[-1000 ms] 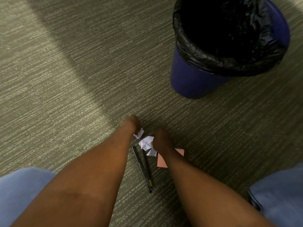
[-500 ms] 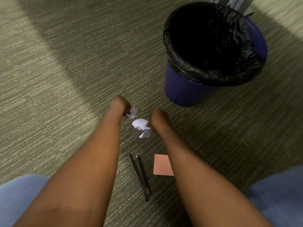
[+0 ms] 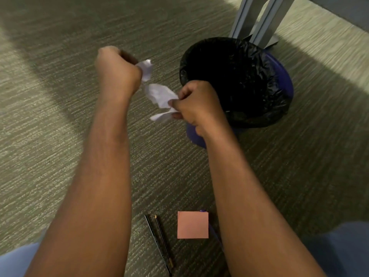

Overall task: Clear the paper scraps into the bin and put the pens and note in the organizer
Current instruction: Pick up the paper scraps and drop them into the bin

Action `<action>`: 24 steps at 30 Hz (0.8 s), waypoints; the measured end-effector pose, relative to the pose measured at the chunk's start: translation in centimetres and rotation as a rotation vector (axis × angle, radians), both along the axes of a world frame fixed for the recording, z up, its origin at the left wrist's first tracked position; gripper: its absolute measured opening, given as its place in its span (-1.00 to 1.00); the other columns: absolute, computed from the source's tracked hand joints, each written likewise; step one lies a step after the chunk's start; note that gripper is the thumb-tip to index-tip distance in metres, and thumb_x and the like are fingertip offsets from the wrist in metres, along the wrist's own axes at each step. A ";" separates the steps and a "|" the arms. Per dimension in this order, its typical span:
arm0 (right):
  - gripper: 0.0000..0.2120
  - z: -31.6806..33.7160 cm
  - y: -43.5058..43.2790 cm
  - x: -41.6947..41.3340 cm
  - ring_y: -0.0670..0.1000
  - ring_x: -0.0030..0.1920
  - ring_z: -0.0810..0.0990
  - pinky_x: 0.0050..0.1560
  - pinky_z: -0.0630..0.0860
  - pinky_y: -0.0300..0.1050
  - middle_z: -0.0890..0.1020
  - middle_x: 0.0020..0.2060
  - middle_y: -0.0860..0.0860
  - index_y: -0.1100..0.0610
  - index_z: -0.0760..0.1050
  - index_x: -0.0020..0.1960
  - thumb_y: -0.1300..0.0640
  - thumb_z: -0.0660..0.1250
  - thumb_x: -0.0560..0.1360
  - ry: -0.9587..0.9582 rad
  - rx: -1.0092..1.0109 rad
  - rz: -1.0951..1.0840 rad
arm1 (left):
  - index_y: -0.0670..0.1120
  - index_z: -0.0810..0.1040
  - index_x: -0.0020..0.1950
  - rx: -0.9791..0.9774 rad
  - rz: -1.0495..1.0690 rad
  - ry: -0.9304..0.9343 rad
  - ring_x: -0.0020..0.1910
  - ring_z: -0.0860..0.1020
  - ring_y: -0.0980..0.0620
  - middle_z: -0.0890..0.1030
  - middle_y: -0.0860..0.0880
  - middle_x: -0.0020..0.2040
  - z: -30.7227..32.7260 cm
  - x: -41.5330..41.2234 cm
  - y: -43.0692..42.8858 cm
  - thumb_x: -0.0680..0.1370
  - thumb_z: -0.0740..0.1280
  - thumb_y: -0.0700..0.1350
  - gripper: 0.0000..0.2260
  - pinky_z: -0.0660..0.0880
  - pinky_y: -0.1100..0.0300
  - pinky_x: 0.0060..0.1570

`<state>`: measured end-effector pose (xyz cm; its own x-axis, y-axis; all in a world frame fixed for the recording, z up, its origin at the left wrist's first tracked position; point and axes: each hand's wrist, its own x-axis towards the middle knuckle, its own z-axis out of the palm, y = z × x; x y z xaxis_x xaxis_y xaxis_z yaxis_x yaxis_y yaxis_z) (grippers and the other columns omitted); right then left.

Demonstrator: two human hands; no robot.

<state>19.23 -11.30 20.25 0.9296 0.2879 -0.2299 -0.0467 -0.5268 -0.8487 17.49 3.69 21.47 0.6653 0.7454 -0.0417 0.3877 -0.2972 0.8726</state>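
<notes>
My left hand point(image 3: 116, 70) is closed around a small crumpled white paper scrap point(image 3: 146, 69), held in the air left of the bin. My right hand point(image 3: 196, 105) pinches larger white paper scraps point(image 3: 160, 98) just in front of the bin's near rim. The blue bin point(image 3: 283, 84) has a black liner and stands on the carpet. Two dark pens point(image 3: 159, 242) lie side by side on the carpet between my forearms. A pink square note point(image 3: 192, 224) lies right of them, partly against my right forearm. No organizer is in view.
A grey metal furniture leg point(image 3: 257, 19) stands right behind the bin. Grey-green carpet covers the floor. My knees in light blue fabric point(image 3: 343, 248) frame the bottom corners. A purple object point(image 3: 214, 233) peeks out beside the note under my right arm.
Both hands have lifted the paper scraps off the carpet and carried them up toward the bin. The pens and note stay on the floor.
</notes>
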 end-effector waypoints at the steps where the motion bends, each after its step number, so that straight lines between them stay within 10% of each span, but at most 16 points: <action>1: -0.65 0.7 -0.7 0.6 0.18 -0.19 0.71 -0.09 0.65 0.20 0.65 -0.28 0.17 0.05 0.38 -0.41 0.29 0.48 0.38 -0.037 -0.012 -0.030 | -0.16 0.63 -0.09 -0.005 -0.021 -0.040 -0.14 0.66 -0.14 0.66 -0.18 -0.16 0.3 0.4 -0.7 0.32 0.50 -0.12 -0.78 0.59 0.02 -0.17; 13: -0.63 1.2 -8.4 4.7 0.20 -0.22 0.69 -0.08 0.63 0.18 0.61 -0.36 0.13 0.06 0.34 -0.47 0.22 0.43 0.41 -0.294 -0.087 -0.440 | -0.09 0.62 -0.17 0.106 -0.249 -0.202 -0.37 0.49 0.13 0.55 0.05 -0.34 -0.8 4.1 -8.0 0.37 0.43 -0.16 -0.93 0.38 0.29 -0.34; 24: -0.96 0.6 -8.2 4.4 -0.18 -0.30 0.53 -0.33 0.40 -0.46 0.59 -0.23 -0.02 0.11 0.53 -0.13 0.19 0.38 0.47 -0.434 -0.080 -0.505 | -0.09 0.66 -0.08 0.185 -0.355 -0.231 -0.21 0.52 0.21 0.58 0.11 -0.21 -1.2 4.3 -9.2 0.40 0.40 -0.21 -0.87 0.35 0.55 -0.30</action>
<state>23.63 -19.46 20.88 0.9588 -0.2091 0.1923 0.0326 -0.5916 -0.8056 21.83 -5.53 20.26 0.8570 0.4509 0.2496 0.0355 -0.5349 0.8441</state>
